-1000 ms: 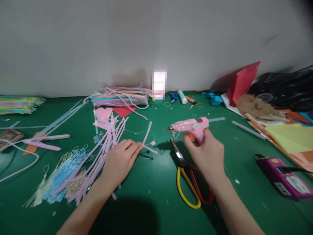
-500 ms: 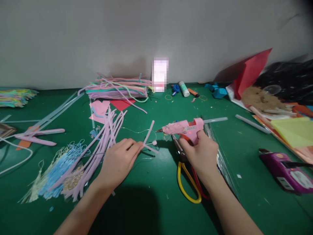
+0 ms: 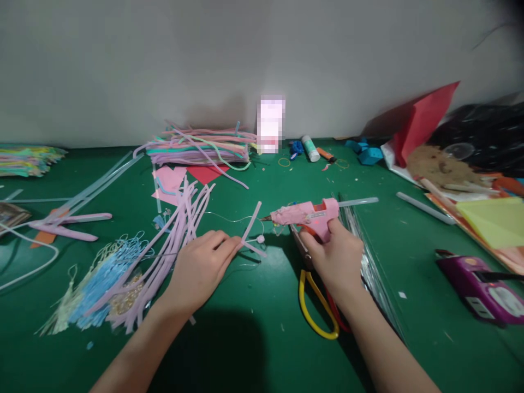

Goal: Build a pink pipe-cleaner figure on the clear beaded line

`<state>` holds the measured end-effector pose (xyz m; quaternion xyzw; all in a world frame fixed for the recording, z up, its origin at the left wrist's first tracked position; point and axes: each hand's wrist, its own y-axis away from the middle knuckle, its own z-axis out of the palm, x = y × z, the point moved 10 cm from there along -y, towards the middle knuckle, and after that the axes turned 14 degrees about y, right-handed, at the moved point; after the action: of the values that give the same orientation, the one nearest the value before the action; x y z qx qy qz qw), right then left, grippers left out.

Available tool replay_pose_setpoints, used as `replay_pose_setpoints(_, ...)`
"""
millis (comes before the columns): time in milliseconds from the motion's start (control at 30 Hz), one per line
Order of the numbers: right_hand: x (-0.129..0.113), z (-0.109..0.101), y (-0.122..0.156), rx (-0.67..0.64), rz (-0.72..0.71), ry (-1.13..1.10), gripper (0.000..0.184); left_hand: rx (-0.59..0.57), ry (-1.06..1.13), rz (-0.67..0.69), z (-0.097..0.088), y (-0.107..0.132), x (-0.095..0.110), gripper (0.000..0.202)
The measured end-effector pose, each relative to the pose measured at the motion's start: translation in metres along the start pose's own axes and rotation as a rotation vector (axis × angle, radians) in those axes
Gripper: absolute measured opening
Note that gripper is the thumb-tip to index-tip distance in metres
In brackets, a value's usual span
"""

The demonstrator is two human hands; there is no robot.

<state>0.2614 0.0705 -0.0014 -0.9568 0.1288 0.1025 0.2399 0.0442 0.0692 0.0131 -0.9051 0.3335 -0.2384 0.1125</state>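
The left hand (image 3: 204, 265) pinches a lilac, fuzzy, forked stem (image 3: 251, 221) over the green worktop (image 3: 282, 355); the right hand (image 3: 334, 254) has its grip wrapped round a pink plastic glue gun (image 3: 301, 214), metal nozzle (image 3: 266, 218) near the stem. A wobble could burn the left fingertips (image 3: 237, 244) or drip glue.

At the left edge of the frame, near the grey wall (image 3: 335, 65), a bundle of multicoloured strips (image 3: 30, 160). Lower left on the green table (image 3: 282, 292) — blue tassels (image 3: 102, 289) beside pale tassels (image 3: 60, 310). Above centre, a white-and-green tube (image 3: 310, 148) next to a small orange item (image 3: 325, 154), then blue blocks (image 3: 370, 156). Upper right — an upright red sheet (image 3: 426, 128) near black plastic (image 3: 491, 131); below, a yellow sheet (image 3: 489, 222) and a purple device (image 3: 462, 278).
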Motion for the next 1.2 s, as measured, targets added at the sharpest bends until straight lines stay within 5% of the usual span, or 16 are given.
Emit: replay_pose_setpoints(1200, -0.0009, 0.0074, 0.0033, -0.052, -0.047, 0.048, 0.025, -0.112, 0.022, -0.030, 0.0038, -0.0006, -0.0029, 0.031)
